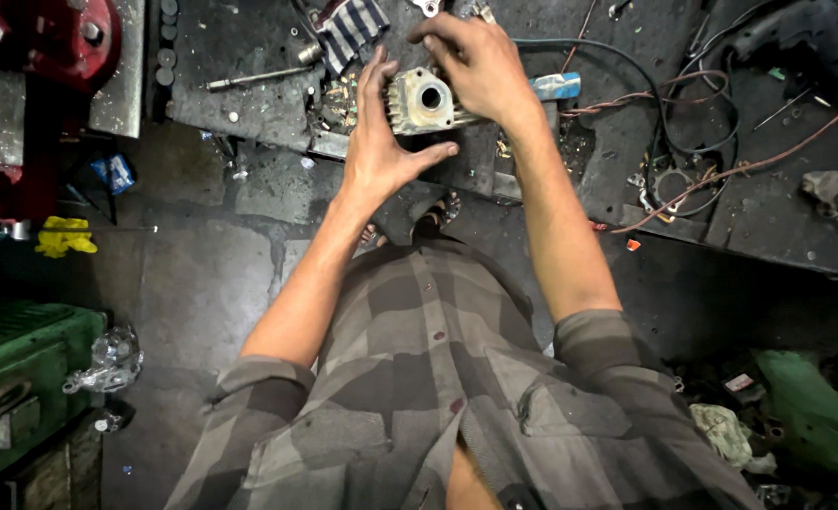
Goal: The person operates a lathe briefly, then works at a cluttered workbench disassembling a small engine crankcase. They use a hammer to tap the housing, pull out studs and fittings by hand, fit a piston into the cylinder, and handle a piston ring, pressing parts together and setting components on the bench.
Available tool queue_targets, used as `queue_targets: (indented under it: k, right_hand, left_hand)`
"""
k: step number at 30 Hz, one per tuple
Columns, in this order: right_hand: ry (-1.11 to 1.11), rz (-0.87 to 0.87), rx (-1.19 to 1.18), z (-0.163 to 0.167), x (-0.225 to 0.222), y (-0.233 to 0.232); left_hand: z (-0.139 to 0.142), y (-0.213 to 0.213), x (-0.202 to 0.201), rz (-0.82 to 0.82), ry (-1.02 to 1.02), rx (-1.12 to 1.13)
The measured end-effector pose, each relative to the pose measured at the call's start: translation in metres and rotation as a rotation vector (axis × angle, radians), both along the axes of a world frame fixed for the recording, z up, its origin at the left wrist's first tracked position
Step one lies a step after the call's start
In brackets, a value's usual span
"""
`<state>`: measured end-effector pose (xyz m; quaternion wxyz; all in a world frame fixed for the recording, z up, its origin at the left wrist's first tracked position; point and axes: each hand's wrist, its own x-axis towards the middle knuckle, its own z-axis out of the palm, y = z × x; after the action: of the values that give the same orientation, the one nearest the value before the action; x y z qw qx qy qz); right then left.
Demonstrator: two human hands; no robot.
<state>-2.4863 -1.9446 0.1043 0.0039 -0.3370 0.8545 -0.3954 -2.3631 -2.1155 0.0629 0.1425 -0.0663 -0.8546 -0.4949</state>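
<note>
Both hands (428,104) on finned metal housing (424,99)

Dim, sharp centre, warped edges

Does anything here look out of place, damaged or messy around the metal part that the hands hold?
Nothing looks broken. Both the left hand and the right hand grip a worn, finned metal part at the bench edge. The bench is cluttered: tangled cables, a striped rag and a loose rod lie scattered.
</note>
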Motion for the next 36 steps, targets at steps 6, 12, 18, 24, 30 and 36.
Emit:
queue_targets:
  k: [6,12,18,24,30,36]
  right_hand:
    - [-0.022,-0.052,0.054,0.003,0.004,0.0]
    - [-0.005,-0.022,-0.004,0.004,-0.001,-0.002]
    - [-0.084,0.033,-0.075,0.005,-0.007,0.001]
    - [-0.091,-0.003,-0.01,0.007,-0.008,0.0]
    - [-0.029,-0.066,0.099,0.009,-0.002,-0.003]
    - [-0.02,-0.049,0.071,0.018,0.0,-0.004]
  left_hand:
    - [-0.01,0.001,-0.001,0.048,0.007,-0.007]
    - [-0.006,0.005,-0.007,0.107,0.007,-0.015]
    - [0.016,-0.003,-0.005,-0.014,0.007,0.013]
    - [0.015,-0.003,-0.009,-0.013,0.016,0.008]
    - [0.007,0.004,-0.006,0.095,0.099,0.007]
    - [0.016,-0.004,-0.003,0.02,0.021,0.002]
